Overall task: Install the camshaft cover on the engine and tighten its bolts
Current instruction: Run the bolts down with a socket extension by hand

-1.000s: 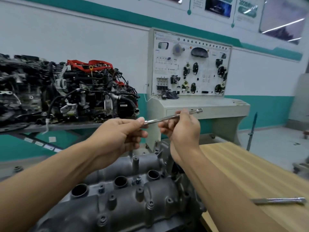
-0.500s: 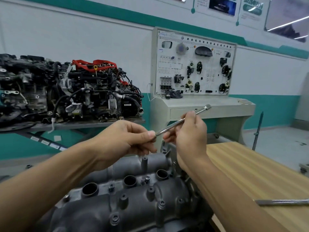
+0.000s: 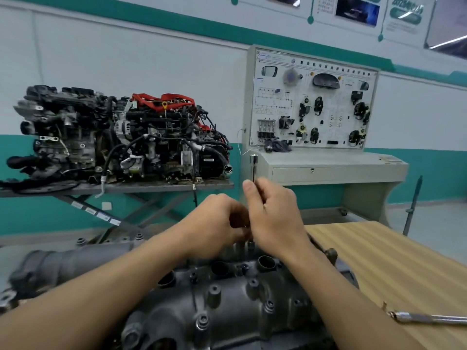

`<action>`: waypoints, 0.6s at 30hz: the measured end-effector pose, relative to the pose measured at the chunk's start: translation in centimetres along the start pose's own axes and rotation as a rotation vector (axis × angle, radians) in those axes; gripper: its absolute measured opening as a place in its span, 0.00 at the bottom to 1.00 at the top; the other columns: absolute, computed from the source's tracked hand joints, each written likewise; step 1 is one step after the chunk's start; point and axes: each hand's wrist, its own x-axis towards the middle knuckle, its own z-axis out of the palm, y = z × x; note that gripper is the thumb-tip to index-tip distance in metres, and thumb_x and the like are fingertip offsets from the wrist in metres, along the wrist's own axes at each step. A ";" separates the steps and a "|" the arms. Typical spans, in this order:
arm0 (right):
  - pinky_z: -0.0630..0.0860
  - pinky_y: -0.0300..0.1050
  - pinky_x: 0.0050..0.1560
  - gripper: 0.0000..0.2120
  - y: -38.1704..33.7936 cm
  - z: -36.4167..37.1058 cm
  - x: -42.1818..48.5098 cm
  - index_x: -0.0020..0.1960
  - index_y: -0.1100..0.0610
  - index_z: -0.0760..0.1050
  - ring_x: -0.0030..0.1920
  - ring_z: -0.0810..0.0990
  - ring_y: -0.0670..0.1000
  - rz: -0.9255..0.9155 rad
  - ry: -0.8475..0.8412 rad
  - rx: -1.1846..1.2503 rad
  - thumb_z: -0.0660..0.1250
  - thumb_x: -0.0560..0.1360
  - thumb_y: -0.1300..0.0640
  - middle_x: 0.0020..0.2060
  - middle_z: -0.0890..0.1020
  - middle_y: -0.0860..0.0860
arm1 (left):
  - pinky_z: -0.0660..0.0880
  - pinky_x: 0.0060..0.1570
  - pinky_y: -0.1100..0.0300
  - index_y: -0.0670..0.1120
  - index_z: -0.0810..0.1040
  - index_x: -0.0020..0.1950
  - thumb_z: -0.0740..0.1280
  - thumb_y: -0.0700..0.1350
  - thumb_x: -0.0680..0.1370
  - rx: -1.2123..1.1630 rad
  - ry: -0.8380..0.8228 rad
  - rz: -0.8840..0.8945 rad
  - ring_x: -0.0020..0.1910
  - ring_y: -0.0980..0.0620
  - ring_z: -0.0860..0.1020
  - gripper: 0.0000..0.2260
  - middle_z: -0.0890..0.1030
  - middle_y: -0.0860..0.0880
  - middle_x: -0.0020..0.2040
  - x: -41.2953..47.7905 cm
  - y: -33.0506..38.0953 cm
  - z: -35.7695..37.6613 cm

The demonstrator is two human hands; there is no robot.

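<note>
The camshaft cover (image 3: 227, 306) sits low in the middle of the view, close to the person and just left of the table (image 3: 394, 261). It is dark grey metal, bumpy and a bit dull, with a row of round holes (image 3: 265, 261) along its far side. Small bolts (image 3: 214, 290) stick up from little posts all over its top. Above the far edge of the cover a thin shiny rod (image 3: 253, 168) stands straight up. The right hand (image 3: 275, 218) has its fingers curled round this rod, with the thumb pointing up beside it. The left hand (image 3: 214, 223) is right next to it, fingers curled in near the low part of the rod. That spot is blurry, so I cannot tell if the left hand pinches the rod or only touches it. The bottom end of the rod is hidden behind the hands. The table is light wood with long stripes in it, and a second tool (image 3: 429, 318), long and silver, lies flat on it near the right edge. Farther back, a big engine (image 3: 126, 137) full of black hoses and red wires rests on a grey metal stand (image 3: 151, 188). Beside it is a pale teaching board (image 3: 310, 104) with car parts stuck on it. The wall (image 3: 126, 59) is white with green bands.
</note>
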 end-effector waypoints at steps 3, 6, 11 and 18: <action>0.63 0.38 0.27 0.22 0.3 0.0 -0.6 0.31 0.52 0.64 0.27 0.68 0.45 0.090 0.055 0.033 0.60 0.83 0.51 0.24 0.71 0.47 | 0.72 0.33 0.64 0.45 0.83 0.38 0.74 0.43 0.73 0.020 0.004 0.013 0.30 0.55 0.76 0.05 0.83 0.50 0.33 -0.3 -0.2 0.0; 0.64 0.42 0.30 0.21 0.4 -0.2 -1.2 0.32 0.56 0.66 0.28 0.68 0.47 0.108 0.040 0.012 0.59 0.83 0.51 0.26 0.71 0.49 | 0.71 0.32 0.66 0.44 0.84 0.39 0.75 0.44 0.73 0.027 0.004 0.022 0.30 0.58 0.75 0.04 0.83 0.50 0.33 -0.6 -0.2 0.2; 0.72 0.53 0.37 0.20 0.0 -0.8 -0.4 0.37 0.61 0.72 0.33 0.76 0.55 0.179 -0.014 0.027 0.58 0.83 0.51 0.28 0.75 0.54 | 0.73 0.34 0.65 0.45 0.85 0.41 0.76 0.44 0.74 -0.026 0.029 0.006 0.31 0.57 0.78 0.04 0.85 0.50 0.35 -0.4 -0.2 0.4; 0.77 0.59 0.40 0.20 0.0 -2.5 1.6 0.44 0.65 0.73 0.35 0.80 0.62 0.162 -0.256 0.050 0.56 0.84 0.50 0.31 0.79 0.62 | 0.79 0.41 0.56 0.43 0.85 0.44 0.76 0.44 0.74 -0.099 0.068 -0.019 0.38 0.49 0.83 0.05 0.86 0.49 0.38 -0.3 -0.1 0.7</action>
